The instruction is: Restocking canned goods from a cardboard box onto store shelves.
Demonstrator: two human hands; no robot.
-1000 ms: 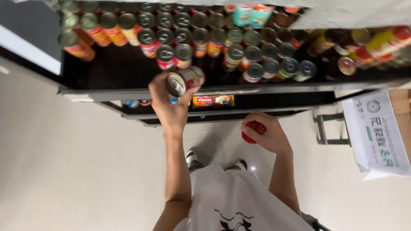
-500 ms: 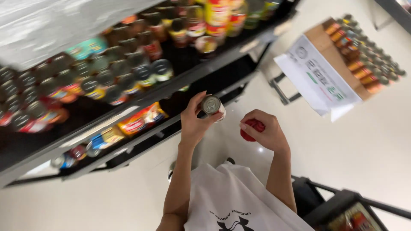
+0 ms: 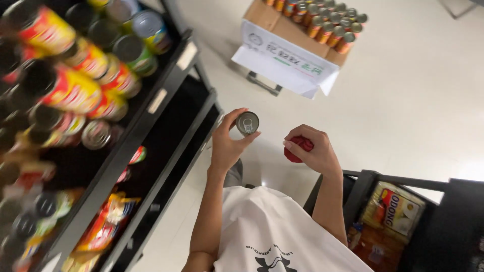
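My left hand (image 3: pixel 228 143) holds a small metal can (image 3: pixel 247 123) by its sides, pull-tab lid facing up, in front of my chest. My right hand (image 3: pixel 312 150) is closed around a small red object (image 3: pixel 298 147) just to the right of the can. Both hands are away from the black shelf (image 3: pixel 151 116) on the left, which carries several cans with red, yellow and green labels (image 3: pixel 75 85).
A cardboard box (image 3: pixel 297 35) with several orange cans and a white paper sheet stands on a low stand ahead. A black cart (image 3: pixel 403 211) with yellow packets sits at lower right. Lower shelves hold colourful packets (image 3: pixel 108 221). The floor is pale.
My left hand has pulled the can away from the shelf and toward my body. The view has swung right, so the shelf has slid left and the black cart has come into view.
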